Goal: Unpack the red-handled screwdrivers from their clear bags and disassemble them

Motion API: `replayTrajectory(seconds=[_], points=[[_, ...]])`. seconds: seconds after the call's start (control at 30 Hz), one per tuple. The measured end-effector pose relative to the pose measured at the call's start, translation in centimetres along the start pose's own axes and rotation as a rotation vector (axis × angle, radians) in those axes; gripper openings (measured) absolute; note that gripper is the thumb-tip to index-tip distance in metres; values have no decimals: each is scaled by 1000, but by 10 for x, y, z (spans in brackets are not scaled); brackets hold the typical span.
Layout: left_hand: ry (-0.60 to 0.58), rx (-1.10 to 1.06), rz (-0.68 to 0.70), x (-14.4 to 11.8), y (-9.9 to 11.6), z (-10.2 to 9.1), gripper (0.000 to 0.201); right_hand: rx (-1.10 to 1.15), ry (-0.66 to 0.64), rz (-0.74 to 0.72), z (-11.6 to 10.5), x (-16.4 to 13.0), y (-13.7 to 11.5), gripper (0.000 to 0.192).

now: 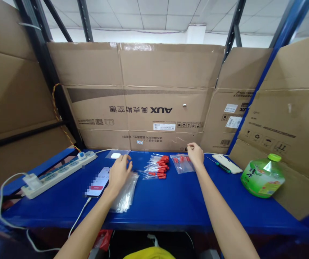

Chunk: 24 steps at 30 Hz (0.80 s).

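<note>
My left hand [120,172] is over the upper end of a stack of clear plastic bags [126,194], its fingers apart and nothing visible in them. Just to its right lies a pile of small red-handled pieces with thin clear shafts [158,167]. A clear bag holding several red pieces [182,163] lies flat beyond the pile. At that bag's right edge is my right hand [195,154], fingers curled together; whatever they may hold is hidden.
A phone [99,182] and a white power strip [59,174] lie at the left, with cables. At the right are a pale phone-like slab [227,163], a green-handled screwdriver [222,167] and a green bottle [262,178]. Cardboard [143,72] walls the blue table [167,208].
</note>
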<state>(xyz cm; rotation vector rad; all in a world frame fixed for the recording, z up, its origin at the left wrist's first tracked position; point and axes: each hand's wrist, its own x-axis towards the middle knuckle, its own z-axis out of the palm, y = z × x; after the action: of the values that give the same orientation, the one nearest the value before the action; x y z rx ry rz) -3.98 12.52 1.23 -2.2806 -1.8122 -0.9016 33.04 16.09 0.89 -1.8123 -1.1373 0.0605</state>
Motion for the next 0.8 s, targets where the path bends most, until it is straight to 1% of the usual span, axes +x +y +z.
replayTrajectory(seconds=[0.1,0.17,0.2,0.27,0.33,0.4,0.5,0.57,0.63,0.7,0.73,0.8], points=[[-129,7,-41,-1,-3,21,16,-155,-154,111,1,12,22,36],[-144,13,-31,-2,-5,28,16,-188,-256,141,7,14,33,42],[-123,14,-18,-2,-6,29,16,-205,-280,130,11,14,36,44],[-45,8,10,-2,-5,24,17,-251,-284,80,19,10,38,47],[31,-10,43,1,0,15,19,-299,-258,27,25,5,35,52],[108,-36,88,7,6,2,20,-335,-247,5,31,0,30,55],[243,-116,128,24,24,-18,19,-364,-255,20,39,-7,24,47],[312,-236,146,39,41,-29,16,-339,-236,26,44,-9,22,37],[336,-383,166,55,61,-34,15,-268,-210,30,48,-10,23,29],[336,-520,189,68,81,-31,15,-170,-187,39,49,-10,22,23],[324,-577,202,72,90,-25,16,-115,-167,39,48,-10,22,20],[255,-668,232,76,103,-9,18,8,-81,16,44,-9,18,19]])
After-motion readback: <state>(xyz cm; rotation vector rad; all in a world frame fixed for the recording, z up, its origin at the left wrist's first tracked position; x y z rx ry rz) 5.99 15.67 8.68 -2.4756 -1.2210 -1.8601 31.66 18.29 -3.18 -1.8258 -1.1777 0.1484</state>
